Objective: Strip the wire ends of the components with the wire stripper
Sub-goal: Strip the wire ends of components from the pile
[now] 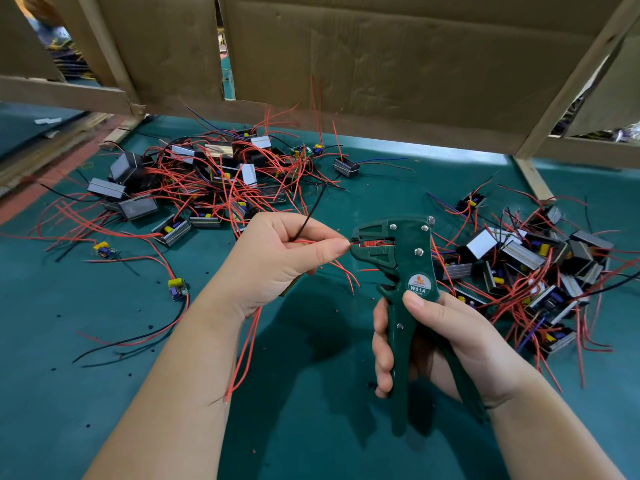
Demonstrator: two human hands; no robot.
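Note:
My right hand [436,344] grips the handles of a dark green wire stripper [405,271], held upright over the green mat with its jaws pointing left. My left hand [277,258] pinches a red wire [311,241] between thumb and forefinger, and the wire's end sits inside the stripper's jaws [372,243]. A black wire [313,207] rises from the same hand, and more red wires [246,348] hang down past my left wrist. The component they belong to is hidden under my palm.
A tangled pile of components with red and black wires [207,178] lies at the back left. A second pile [540,271] lies on the right. Loose small boards [177,288] sit at the left. Cardboard panels [398,57] on a wooden frame wall off the back.

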